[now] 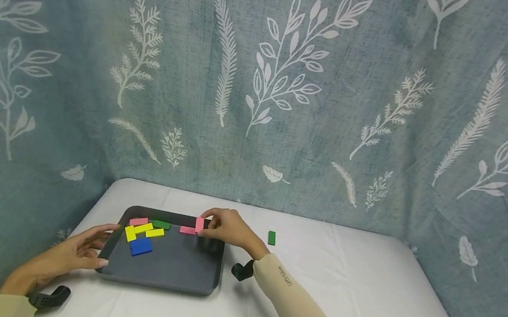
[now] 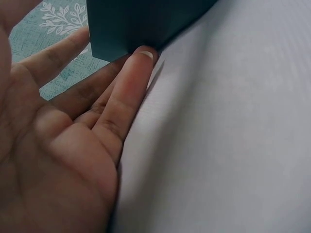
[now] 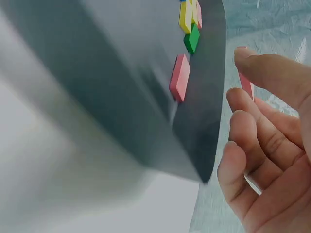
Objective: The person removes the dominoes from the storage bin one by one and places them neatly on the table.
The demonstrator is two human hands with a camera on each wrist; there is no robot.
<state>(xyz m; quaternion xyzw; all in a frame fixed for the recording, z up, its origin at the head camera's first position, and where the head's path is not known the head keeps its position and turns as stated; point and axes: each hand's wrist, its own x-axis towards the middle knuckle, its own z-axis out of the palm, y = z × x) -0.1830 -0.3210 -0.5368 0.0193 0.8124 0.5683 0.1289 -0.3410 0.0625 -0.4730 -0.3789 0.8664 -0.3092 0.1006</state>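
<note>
Pink block [image 1: 200, 224] upright between pinching right fingers [image 1: 216, 212]; left fingers [image 1: 101, 230] spread at the tray [image 1: 174, 265].

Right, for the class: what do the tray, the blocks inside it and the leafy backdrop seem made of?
Tray: hard plastic or coated metal, perhaps; smooth, dark, thin-walled, with a dull sheen.
Blocks: probably painted wood, possibly plastic; flat, even colour and crisp edges.
Backdrop: most likely printed fabric, matte; it hangs in soft creases with a weave-like texture.
</note>
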